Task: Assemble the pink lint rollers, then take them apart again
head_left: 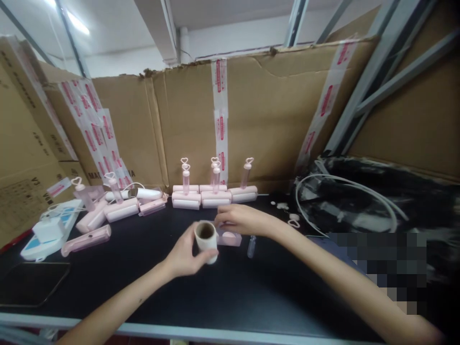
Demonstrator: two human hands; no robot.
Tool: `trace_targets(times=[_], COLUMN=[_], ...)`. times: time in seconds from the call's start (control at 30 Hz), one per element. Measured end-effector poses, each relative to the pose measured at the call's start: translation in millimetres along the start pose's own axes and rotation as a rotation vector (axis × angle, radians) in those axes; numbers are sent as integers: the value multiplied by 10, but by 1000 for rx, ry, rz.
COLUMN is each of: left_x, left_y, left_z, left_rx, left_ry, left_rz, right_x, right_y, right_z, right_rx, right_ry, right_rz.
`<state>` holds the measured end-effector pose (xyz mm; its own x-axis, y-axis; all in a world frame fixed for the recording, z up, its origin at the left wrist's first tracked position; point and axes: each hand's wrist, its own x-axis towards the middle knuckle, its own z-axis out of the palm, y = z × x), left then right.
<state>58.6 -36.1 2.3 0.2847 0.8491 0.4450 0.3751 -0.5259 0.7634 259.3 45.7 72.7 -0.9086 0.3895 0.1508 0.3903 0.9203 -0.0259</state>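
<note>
My left hand [185, 251] is wrapped round a white roll [212, 256] with a hollow brown core, held tilted above the black table with its open end facing me. My right hand [239, 219] is just right of the roll, its fingers bent together and pointing down; whatever they pinch is hidden. Below those fingers lies a pale pink box-like piece [230, 238] with a rounded pink part in it. A small clear tube [251, 247] lies to the right of this piece.
Pink-and-white devices with clear tubes and heart-shaped tops [215, 199] stand along the cardboard wall [187, 120], with more at left. A power strip [53, 235] and a dark phone-like slab [34, 282] are at left. White cable [345, 177] loops over black plastic at right.
</note>
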Motion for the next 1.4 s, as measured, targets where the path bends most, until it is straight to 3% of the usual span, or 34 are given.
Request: trace_targets(times=[0.07, 0.17, 0.27, 0.43, 0.47, 0.6, 0.73, 0.83, 0.97, 1.1, 1.17, 1.27, 1.4], left_x=[-119, -180, -175, -178, -181, -187, -186, -181, -167, -164, -167, -164, -144], left_y=[-73, -160, -170, -134, -136, -160, -162, -150, -132, -138, -160, -198, -214], left_z=[42, 97, 102, 86, 89, 105, 101, 87, 81, 93, 91, 69, 40], left_rx=[47, 40, 63, 78, 74, 56, 53, 54, 56, 68, 55, 10, 8], left_ry=[-85, -68, -86, -70, -68, -57, -47, -41, -26, -28, -26, -4, 14], left_rz=[-37, -93, -96, -40, -39, -41, -45, -40, -33, -46, -40, -17, -21], right_x=[166, 336, 331, 118, 82, -1, -32, -31, -16, -20, -29, -35, 2], right_y=[47, 61, 56, -10, -35, -129, -159, -138, -163, -414, -580, -736, -725], right_z=[102, 239, 246, 113, 107, 177, 306, 362, 298, 193, 201, 304, 497], right_rx=[-106, -120, -117, 185, 235, 193, 137, 182, 357, 544, 519, 366, 218], right_ry=[-111, -139, -146, 157, 171, 2, -110, -160, 103, 426, 412, 279, 328], right_rz=[-69, -120, -141, 53, 74, 80, 229, 251, 284, 308, 208, 42, -5])
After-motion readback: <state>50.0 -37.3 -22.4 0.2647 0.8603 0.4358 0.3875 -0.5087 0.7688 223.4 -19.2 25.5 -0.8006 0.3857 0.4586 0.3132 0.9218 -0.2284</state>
